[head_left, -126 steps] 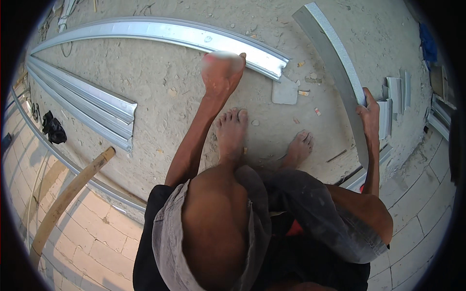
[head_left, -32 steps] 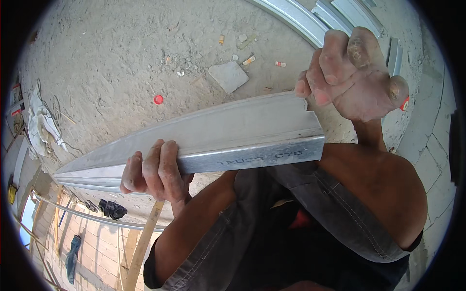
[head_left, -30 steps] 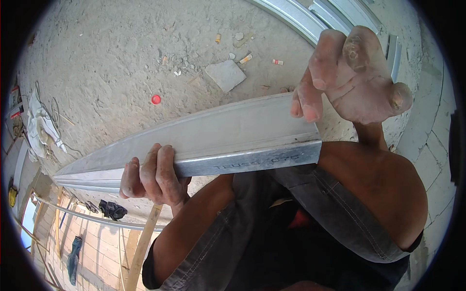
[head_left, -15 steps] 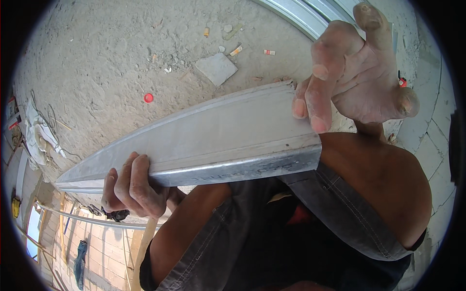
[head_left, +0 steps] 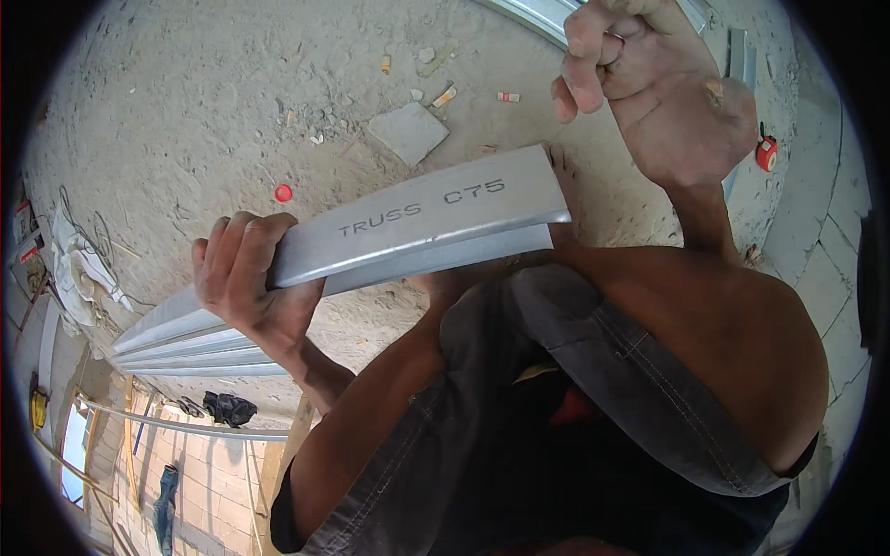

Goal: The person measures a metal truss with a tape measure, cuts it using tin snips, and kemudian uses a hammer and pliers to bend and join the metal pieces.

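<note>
A long silvery metal C-channel [head_left: 417, 215] runs from the far left to in front of my knees, its near end at the centre right. Printed dark lettering marks the face turned up, and the open side with its lip faces me. My left hand [head_left: 250, 273] is wrapped around the channel, fingers over the top and thumb underneath. Up and to the right, apart from the channel, my right hand [head_left: 663, 102] is raised with palm showing and fingers partly curled but apart, holding nothing. More metal channels [head_left: 199, 354] lie beneath the held one at the left.
Other metal profiles [head_left: 533, 17] lie at the top edge. A red tape measure [head_left: 767, 154] rests at the right. On the dusty ground are a broken tile [head_left: 409, 132] and a red cap [head_left: 283, 193]. A white sack [head_left: 82, 255] and black bag [head_left: 229, 409] lie left.
The channel has been turned over, so its printed face is now up. My left hand has shifted its grip up around it. My right hand has moved up and away from the near end.
</note>
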`<state>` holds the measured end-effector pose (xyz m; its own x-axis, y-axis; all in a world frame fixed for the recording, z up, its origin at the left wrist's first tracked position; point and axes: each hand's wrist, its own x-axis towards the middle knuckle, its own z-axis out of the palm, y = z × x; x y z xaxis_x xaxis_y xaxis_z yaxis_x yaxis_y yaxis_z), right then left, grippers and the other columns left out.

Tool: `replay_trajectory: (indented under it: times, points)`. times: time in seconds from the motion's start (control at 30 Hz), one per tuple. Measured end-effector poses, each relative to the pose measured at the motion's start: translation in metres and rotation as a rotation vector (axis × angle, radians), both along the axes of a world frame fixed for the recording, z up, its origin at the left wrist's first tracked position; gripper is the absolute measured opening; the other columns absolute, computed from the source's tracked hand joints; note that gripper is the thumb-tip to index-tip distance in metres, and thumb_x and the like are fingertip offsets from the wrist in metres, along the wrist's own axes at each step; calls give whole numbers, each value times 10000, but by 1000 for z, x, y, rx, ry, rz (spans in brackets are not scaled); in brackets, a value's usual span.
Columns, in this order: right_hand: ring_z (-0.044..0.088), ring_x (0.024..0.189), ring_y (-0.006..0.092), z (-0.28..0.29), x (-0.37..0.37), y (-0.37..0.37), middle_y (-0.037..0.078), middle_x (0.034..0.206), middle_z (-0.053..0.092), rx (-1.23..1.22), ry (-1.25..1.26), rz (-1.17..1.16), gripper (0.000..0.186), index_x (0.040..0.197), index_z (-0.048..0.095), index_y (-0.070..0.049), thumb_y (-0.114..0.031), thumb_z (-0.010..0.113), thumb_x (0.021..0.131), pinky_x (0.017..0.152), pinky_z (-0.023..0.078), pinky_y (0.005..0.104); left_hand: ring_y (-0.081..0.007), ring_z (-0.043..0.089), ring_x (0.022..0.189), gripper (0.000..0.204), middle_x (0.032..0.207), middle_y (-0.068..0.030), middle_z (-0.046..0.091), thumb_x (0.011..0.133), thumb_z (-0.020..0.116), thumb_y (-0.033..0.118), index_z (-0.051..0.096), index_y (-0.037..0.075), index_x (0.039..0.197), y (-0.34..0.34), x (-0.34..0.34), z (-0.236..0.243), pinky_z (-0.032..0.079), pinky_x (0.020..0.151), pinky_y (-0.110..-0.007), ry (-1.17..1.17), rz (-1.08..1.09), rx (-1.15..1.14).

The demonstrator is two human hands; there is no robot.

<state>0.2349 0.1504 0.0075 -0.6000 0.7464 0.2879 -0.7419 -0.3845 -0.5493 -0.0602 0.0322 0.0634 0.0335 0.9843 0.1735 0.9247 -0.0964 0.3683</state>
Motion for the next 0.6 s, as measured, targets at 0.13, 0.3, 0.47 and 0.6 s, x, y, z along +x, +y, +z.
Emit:
replay_trajectory:
  times: [0.13,0.3,0.47,0.6]
  points:
    - [616,839,322,-11,7,0,239,1037,589,-126,-95,-73,537,1199,461,45,-296,550,794,743,495,462,-153,456,548,355,571,7,512,469,783,346,603,107,659,2,0,-8,293,587,-313,-22,-13,-89]
    - [617,724,285,-20,12,12,196,903,623,-226,-661,-356,420,1107,527,44,-247,479,808,678,513,368,-160,506,570,339,609,-1,579,439,823,276,619,100,643,10,-10,-19,329,603,-313,-29,-19,-153]
    - [612,733,274,-68,47,20,185,922,620,-215,-898,-451,393,1124,528,31,-208,469,818,695,508,365,-182,555,600,329,669,-8,644,518,848,323,667,90,662,20,-2,-51,397,651,-318,-55,7,-272]
    - [558,668,179,-103,41,-3,114,910,564,148,-1107,-368,396,1154,510,-38,-268,493,832,676,457,295,-214,574,626,359,722,-42,675,593,824,384,709,71,726,27,-7,-96,431,684,-340,10,9,-325]
